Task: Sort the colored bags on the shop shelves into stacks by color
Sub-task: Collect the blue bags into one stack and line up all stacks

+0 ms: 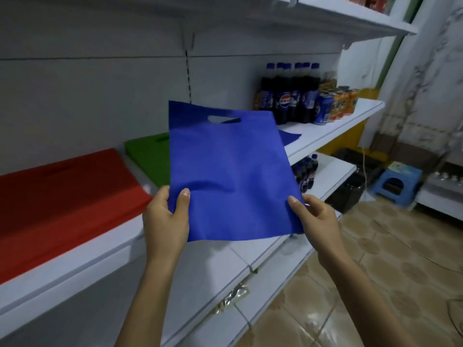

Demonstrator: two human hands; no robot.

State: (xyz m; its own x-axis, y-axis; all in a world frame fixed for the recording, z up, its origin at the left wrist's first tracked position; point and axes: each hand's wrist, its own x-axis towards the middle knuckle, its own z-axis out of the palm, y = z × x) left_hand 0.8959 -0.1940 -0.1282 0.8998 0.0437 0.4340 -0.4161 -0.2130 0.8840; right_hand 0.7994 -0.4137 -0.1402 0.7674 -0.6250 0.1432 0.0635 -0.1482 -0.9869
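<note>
1. Blue bag (230, 171): held flat in the air in front of the middle shelf (325, 132), touching nothing but the two hands. Its cut-out handle is at the far edge and its plain edge is toward the person.
2. Left hand (165, 219): grasps the bag's near left corner, thumb pressed on the upper face and fingers (161, 196) curled round the edge to the underside.
3. Right hand (318, 219): pinches the near right corner in the same way, thumb on top, fingers (313, 201) bent behind the edge.
4. Red stack (62, 194): lies on the shelf at far left.
5. Green stack (147, 156): lies just right of the red stack, partly hidden behind the held bag.
6. Second blue bag (290, 137): lies on the shelf. Only one corner shows past the held bag, near the bottles.
7. Bottles (290, 96) and cans (335, 103): stand upright together at the right end of the shelf.
8. Lower shelf (333, 171): carries more dark bottles.
9. Stool (395, 181): blue, stands on the tiled floor (375, 259) at right.
</note>
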